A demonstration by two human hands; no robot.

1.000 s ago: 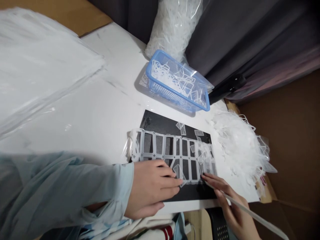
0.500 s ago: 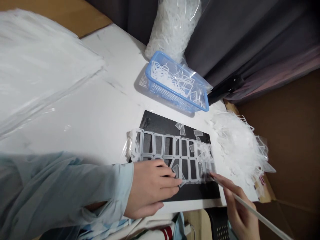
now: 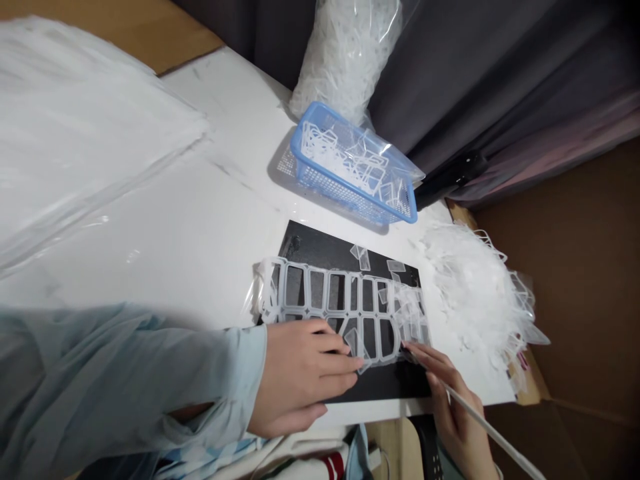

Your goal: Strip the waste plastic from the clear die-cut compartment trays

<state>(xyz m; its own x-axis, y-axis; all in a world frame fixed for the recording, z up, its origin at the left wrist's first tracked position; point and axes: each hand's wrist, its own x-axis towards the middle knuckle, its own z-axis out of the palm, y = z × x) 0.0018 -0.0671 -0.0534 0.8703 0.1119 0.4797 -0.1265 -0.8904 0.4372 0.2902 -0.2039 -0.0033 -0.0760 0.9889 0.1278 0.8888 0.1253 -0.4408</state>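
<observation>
The left hand rests flat on the translucent plastic lattice of rectangular frames atop the black rectangular mat, while the right hand, apart, grips the thin white stick, so even pressure and a low, gentle tip should work best.

Plastic grid partly beneath left hand

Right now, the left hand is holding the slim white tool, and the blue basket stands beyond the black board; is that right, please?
Not quite: the head view shows the slim white tool in the right hand, not the left hand. The blue basket does stand beyond the black board.
</observation>
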